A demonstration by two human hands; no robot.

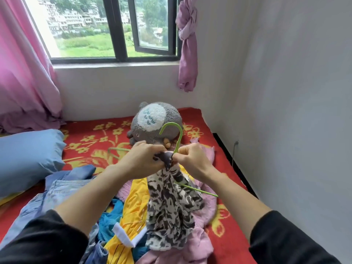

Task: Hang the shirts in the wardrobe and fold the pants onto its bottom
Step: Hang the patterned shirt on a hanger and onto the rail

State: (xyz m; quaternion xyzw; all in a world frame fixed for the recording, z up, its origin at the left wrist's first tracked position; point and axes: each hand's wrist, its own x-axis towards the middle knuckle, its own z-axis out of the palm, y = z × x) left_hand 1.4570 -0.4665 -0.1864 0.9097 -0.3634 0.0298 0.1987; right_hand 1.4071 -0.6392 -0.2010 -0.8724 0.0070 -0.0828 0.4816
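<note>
Left hand (pixel 142 159), right hand (pixel 192 159) around shirt (pixel 171 206).

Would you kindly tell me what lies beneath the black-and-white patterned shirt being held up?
Beneath the patterned shirt lie a pink sweater and a yellow garment, on the red blanket. Whatever lies directly behind the hanging cloth is covered and cannot be seen.

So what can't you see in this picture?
Head view:
- Green hanger: its middle is hidden by the patterned shirt, the left hand and right hand.
- Wardrobe: not in the frame.
- Plush toy: lower part behind the hands.
- Jeans: partly under the left arm.
- Second green hanger: mostly behind the left hand.
</note>
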